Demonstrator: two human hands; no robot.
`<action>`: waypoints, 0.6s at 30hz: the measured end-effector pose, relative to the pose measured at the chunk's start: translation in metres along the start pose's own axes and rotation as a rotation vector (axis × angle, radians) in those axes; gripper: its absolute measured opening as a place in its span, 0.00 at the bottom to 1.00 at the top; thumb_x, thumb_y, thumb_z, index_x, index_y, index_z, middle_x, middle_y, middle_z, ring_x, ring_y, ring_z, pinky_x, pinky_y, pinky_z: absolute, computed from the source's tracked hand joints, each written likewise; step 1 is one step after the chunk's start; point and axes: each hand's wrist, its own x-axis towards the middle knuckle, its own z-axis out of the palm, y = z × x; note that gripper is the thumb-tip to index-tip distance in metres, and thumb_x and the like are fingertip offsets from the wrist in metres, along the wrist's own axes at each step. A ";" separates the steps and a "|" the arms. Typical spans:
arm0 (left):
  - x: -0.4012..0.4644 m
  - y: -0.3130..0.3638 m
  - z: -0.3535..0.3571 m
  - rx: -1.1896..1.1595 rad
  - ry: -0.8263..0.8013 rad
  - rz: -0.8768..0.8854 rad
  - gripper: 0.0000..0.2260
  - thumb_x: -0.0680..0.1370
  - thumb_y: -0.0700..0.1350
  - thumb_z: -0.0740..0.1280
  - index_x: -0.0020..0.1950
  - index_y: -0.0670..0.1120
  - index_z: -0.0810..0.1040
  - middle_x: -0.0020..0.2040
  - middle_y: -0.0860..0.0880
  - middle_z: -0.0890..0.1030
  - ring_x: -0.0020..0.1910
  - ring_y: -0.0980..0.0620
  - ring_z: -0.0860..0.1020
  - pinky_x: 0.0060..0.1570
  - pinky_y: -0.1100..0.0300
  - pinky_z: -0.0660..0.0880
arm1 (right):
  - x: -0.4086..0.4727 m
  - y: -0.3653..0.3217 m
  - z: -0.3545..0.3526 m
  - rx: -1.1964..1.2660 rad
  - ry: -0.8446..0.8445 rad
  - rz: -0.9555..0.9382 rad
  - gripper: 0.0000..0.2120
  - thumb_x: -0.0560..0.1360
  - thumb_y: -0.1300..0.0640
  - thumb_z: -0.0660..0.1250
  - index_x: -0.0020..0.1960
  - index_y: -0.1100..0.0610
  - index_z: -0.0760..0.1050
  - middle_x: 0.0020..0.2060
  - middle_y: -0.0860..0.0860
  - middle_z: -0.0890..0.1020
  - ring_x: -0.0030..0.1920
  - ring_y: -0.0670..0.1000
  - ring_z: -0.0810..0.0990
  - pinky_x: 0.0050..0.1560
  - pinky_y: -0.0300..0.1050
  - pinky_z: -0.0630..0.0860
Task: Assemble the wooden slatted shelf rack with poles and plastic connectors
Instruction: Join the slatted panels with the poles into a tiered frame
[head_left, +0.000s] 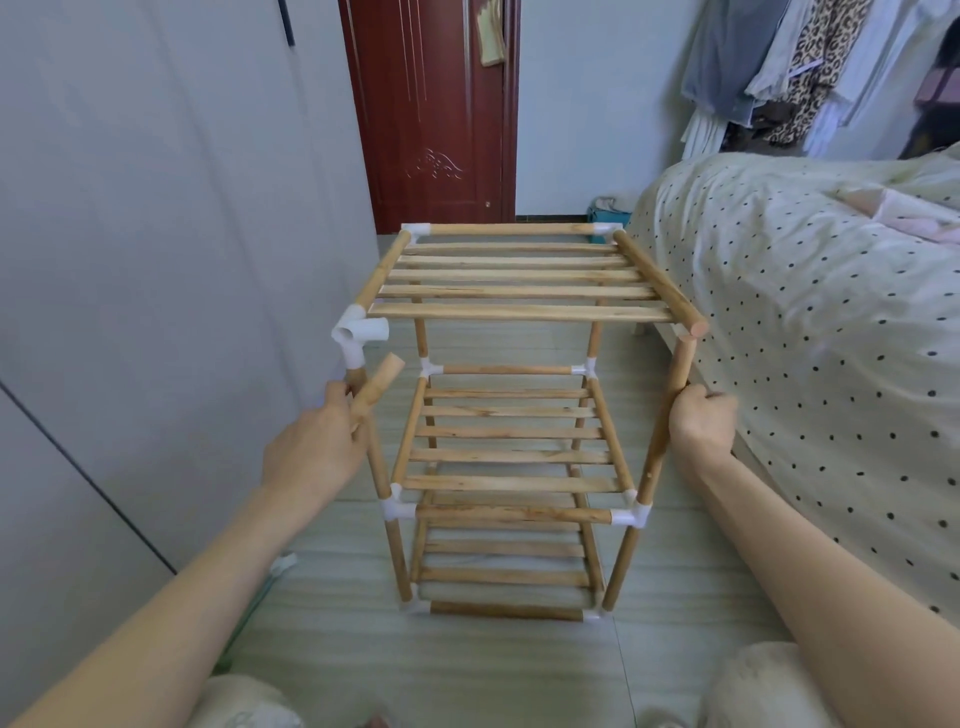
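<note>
A three-tier wooden slatted rack stands on the floor before me, joined by white plastic connectors. Its top shelf sits tilted. A white connector caps the near left corner, one socket empty. The near right corner has no connector: the side rail's bare end hangs just above the top of the near right upright pole. My left hand grips a short loose pole beside the near left upright. My right hand grips the near right upright below its free tip.
A grey wardrobe runs along the left. A bed with a dotted cover stands close on the right. A dark red door is behind the rack, and clothes hang at the far right. My knees show at the bottom edge.
</note>
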 end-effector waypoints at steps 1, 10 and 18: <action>-0.003 0.001 0.000 -0.002 -0.013 0.015 0.10 0.81 0.48 0.55 0.58 0.44 0.68 0.35 0.51 0.71 0.34 0.48 0.71 0.32 0.56 0.66 | -0.002 0.000 -0.002 -0.010 0.022 0.041 0.16 0.80 0.55 0.51 0.60 0.64 0.67 0.57 0.61 0.74 0.52 0.60 0.75 0.52 0.52 0.73; -0.022 0.055 0.003 0.153 -0.052 0.310 0.04 0.81 0.45 0.57 0.53 0.46 0.68 0.31 0.52 0.68 0.27 0.53 0.68 0.24 0.59 0.61 | -0.080 -0.009 -0.005 0.029 -1.008 0.011 0.16 0.79 0.46 0.59 0.51 0.59 0.73 0.34 0.52 0.75 0.31 0.48 0.73 0.32 0.40 0.72; -0.028 0.088 0.012 0.161 0.066 0.530 0.06 0.81 0.48 0.58 0.56 0.49 0.69 0.42 0.52 0.76 0.33 0.51 0.69 0.24 0.62 0.53 | -0.081 -0.022 -0.006 0.349 -1.023 -0.219 0.10 0.78 0.56 0.63 0.42 0.61 0.74 0.26 0.48 0.72 0.27 0.46 0.67 0.27 0.34 0.65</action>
